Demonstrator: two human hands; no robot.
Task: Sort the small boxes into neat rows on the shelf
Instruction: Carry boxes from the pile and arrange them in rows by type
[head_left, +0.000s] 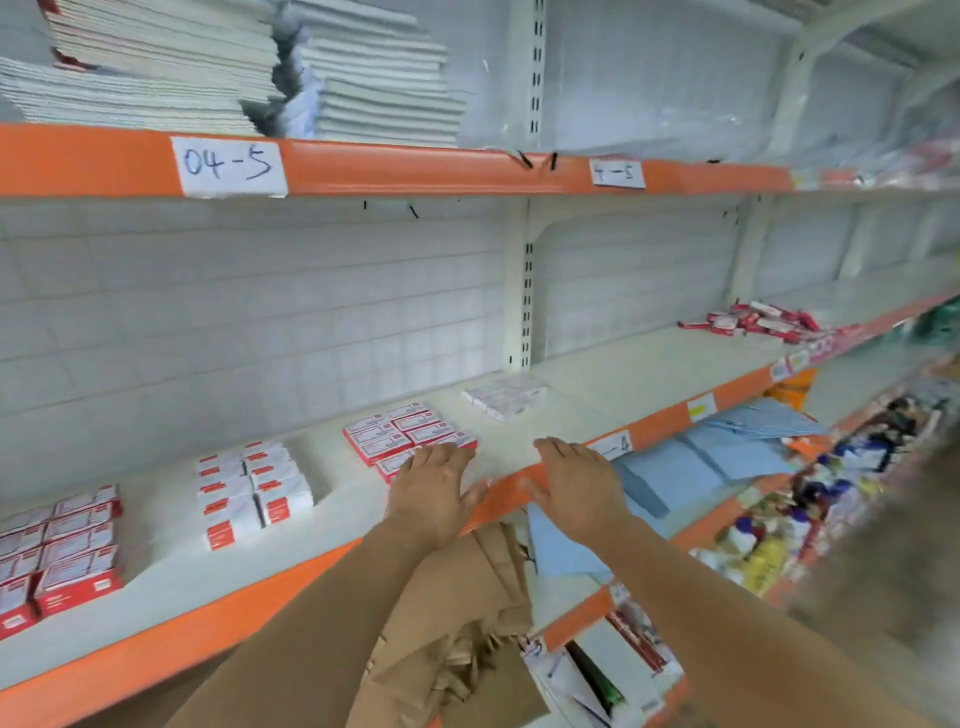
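Note:
Small red-and-white boxes lie in groups on the white shelf. One neat group sits mid-shelf, and my left hand lies flat with straight fingers touching its front edge. Further left are another group and a block at the far left. A pale group lies further back to the right. A loose heap of boxes sits far right. My right hand hovers open over the shelf's orange front edge, holding nothing.
Stacks of paper pads fill the shelf above, behind an orange rail with a "04-5" label. Below are brown paper bags, blue envelopes and mixed packaged goods. Bare shelf surface lies between the groups.

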